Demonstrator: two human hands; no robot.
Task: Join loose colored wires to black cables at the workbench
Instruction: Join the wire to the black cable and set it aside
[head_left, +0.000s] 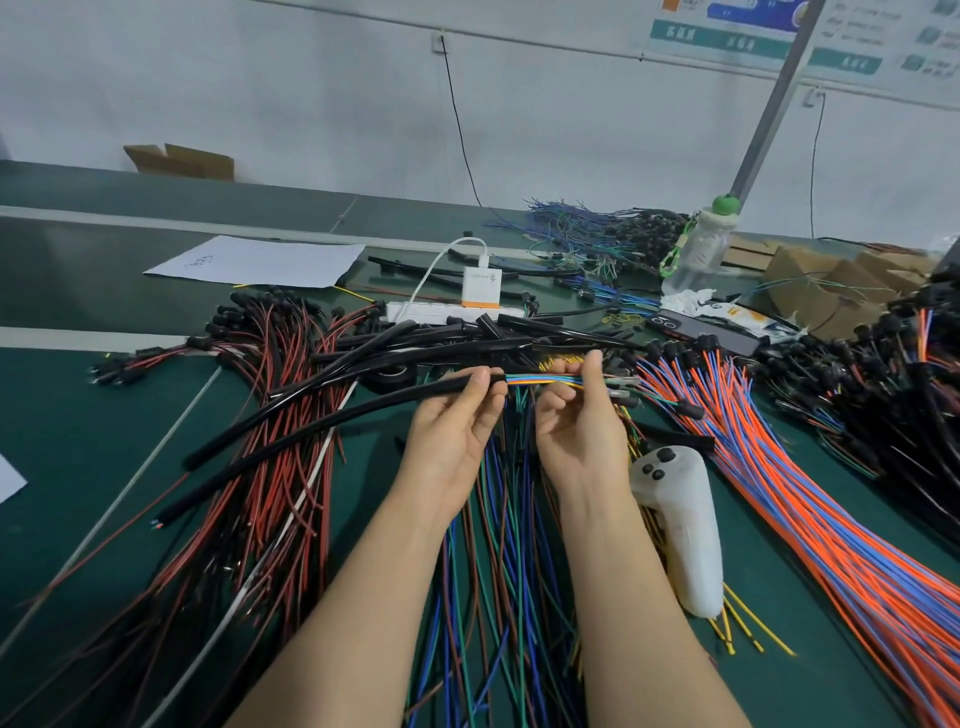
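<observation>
Centrally, left hand (452, 441) clamps the black cable (337, 421) (fingers (480, 387) curled); right hand (576, 436) pinches colored wires (540, 381).

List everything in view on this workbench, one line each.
workbench: one, dark green, under everything
black cable: one, black, held up, trailing left
coloured wires: small bundle, blue, orange and yellow, meeting the cable's end
red-and-black wires: many, heaped at left
orange-and-blue wires: many, fanned at right
controller: one, white, beside the right forearm
power strip: one, white, centre back
charger: one, white and orange, on the power strip
paper sheet: one, white, back left
bottle: one, clear with green cap, back right
left hand: pinches the black cable's end
right hand: pinches the coloured wires
</observation>
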